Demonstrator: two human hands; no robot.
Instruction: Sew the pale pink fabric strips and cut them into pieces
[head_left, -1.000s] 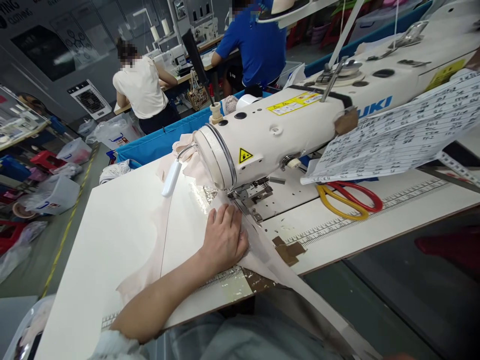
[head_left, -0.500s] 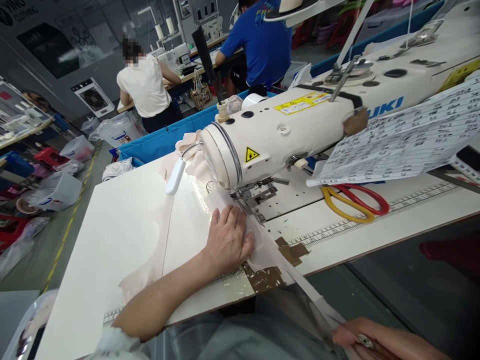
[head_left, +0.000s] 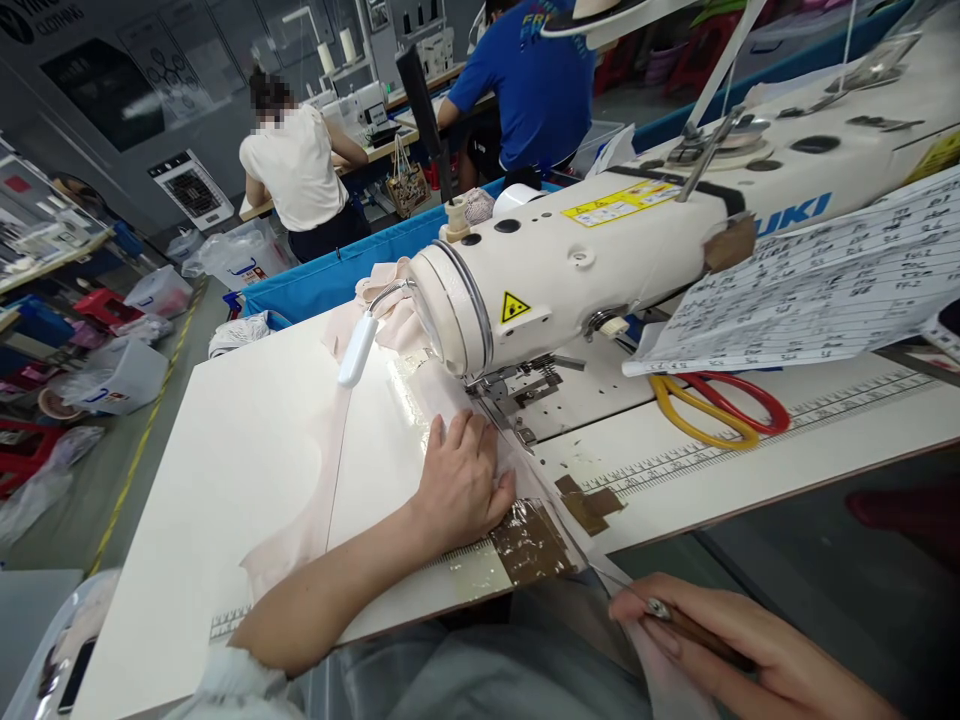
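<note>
My left hand lies palm down on pale sheer fabric, just in front of the needle area of a white sewing machine. Its fingers are stretched out toward the presser foot. Off the table's front edge, my right hand pinches the pale fabric strip that runs down from the machine. A slim tool with a brown handle and a metal collar is also held in that hand; its exact kind is unclear. More pale fabric spreads left across the white table.
Scissors with yellow and red handles lie right of the machine, partly under a handwritten sheet. A small white lamp hangs left of the machine head. Behind the table runs a blue cloth trough; two people work beyond it.
My right hand has moved up and left, closer to the table edge, with the strip and the tool. My left hand stays at nearly the same place on the fabric.
</note>
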